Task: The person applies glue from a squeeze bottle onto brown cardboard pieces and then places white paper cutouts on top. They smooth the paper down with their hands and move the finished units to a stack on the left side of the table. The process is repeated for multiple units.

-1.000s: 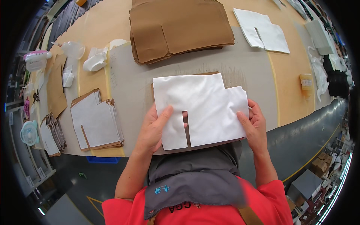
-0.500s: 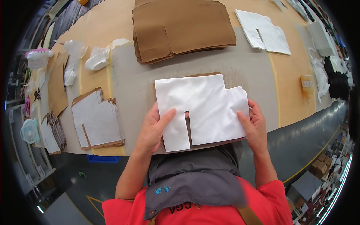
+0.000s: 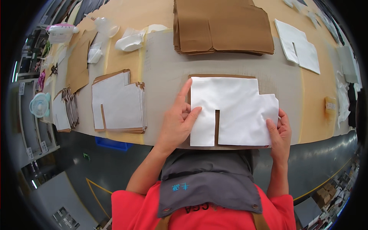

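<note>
Flat in front of me at the table's near edge is a white, fabric-like notched piece (image 3: pixel 237 103), with a slot and a stepped upper right corner. Beneath it a brown piece (image 3: pixel 226 76) shows along the top, the left side and through the slot. My left hand (image 3: pixel 177 123) has its thumb on the white piece's left edge, index finger stretched up to the upper left corner, other fingers curled. My right hand (image 3: pixel 281 134) pinches the right edge, thumb on top and fingers partly hidden underneath.
A stack of brown sheets (image 3: pixel 226 30) lies beyond the pieces, another white piece (image 3: pixel 297 46) at far right. Stacked white and brown pieces (image 3: pixel 117 101) stand to the left, near a smaller pile (image 3: pixel 65 109) and a small fan (image 3: pixel 40 104). A blue bin (image 3: pixel 112 143) is below the table edge.
The view has shifted, so the table's things sit farther right. My left index finger has moved out along the left edge to the upper corner. My right hand keeps its hold.
</note>
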Demonstrator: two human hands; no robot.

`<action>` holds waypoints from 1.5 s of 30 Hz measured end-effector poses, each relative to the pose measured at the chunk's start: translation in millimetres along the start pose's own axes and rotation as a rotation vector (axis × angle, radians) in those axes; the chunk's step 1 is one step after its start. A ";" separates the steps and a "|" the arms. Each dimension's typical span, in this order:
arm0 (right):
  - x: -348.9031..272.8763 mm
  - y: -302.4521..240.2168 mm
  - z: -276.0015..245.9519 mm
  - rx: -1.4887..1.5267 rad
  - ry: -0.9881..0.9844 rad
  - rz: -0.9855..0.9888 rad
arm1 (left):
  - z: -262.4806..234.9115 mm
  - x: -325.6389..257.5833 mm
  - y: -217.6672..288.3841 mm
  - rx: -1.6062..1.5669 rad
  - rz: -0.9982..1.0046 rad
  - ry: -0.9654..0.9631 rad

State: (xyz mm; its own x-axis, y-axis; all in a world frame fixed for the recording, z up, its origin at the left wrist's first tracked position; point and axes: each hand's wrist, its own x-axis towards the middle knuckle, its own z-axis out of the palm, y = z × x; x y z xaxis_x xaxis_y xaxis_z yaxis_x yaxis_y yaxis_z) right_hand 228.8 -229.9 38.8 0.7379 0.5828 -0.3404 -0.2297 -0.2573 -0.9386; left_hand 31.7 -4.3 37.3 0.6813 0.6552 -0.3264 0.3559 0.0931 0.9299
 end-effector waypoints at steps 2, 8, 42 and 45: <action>-0.5 -2.2 0.9 -0.014 0.003 0.008 | -3.2 1.3 -3.2 0.138 0.035 -0.004; -0.1 -1.1 4.4 -0.033 0.028 -0.024 | -1.7 -0.5 -2.7 0.237 0.076 0.046; -1.2 0.0 1.7 -0.063 0.007 0.049 | 10.1 -1.3 -17.3 0.802 0.380 0.225; -1.2 1.3 2.3 -0.069 0.019 0.030 | 8.4 -1.4 -19.8 0.882 0.426 0.206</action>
State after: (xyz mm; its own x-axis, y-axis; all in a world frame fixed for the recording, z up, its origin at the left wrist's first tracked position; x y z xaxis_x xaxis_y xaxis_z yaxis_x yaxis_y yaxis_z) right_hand 226.1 -229.2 38.0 0.7430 0.5597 -0.3669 -0.2082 -0.3278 -0.9215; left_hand 29.1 -13.3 17.9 0.7680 0.6295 0.1181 0.5122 -0.7143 0.4770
